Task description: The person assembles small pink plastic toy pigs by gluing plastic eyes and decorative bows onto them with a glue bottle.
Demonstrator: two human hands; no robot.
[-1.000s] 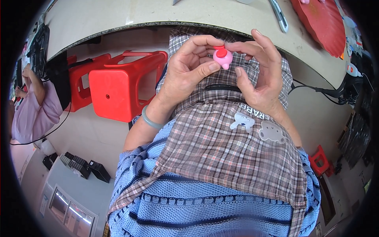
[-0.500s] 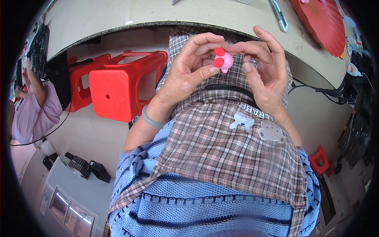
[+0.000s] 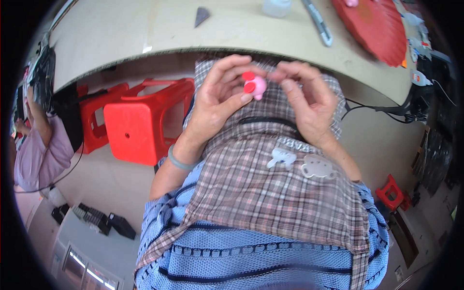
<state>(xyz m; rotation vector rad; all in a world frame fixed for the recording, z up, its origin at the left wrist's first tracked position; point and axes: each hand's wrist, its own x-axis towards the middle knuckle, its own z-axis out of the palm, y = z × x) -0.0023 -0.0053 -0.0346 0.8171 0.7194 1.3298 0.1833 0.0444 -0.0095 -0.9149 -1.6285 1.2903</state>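
Over my lap, my left hand is closed on a small pink toy figure with two red oval feet. The thumb presses it from below, and the feet point toward the left palm. Just to the right, my right hand is raised with its fingers bent and its thumb apart from the index finger. The blurred index fingertip is close to the figure, and no object shows in that hand.
The table curves across in front of me. On it are a cutter knife, a dark triangular piece, a translucent container and a red leaf-shaped tray. Red stools stand left, near a person in pink.
Both hands and the figure have shifted left and slightly down in the view. My right fingers have drawn closer together, and more of the table shows.
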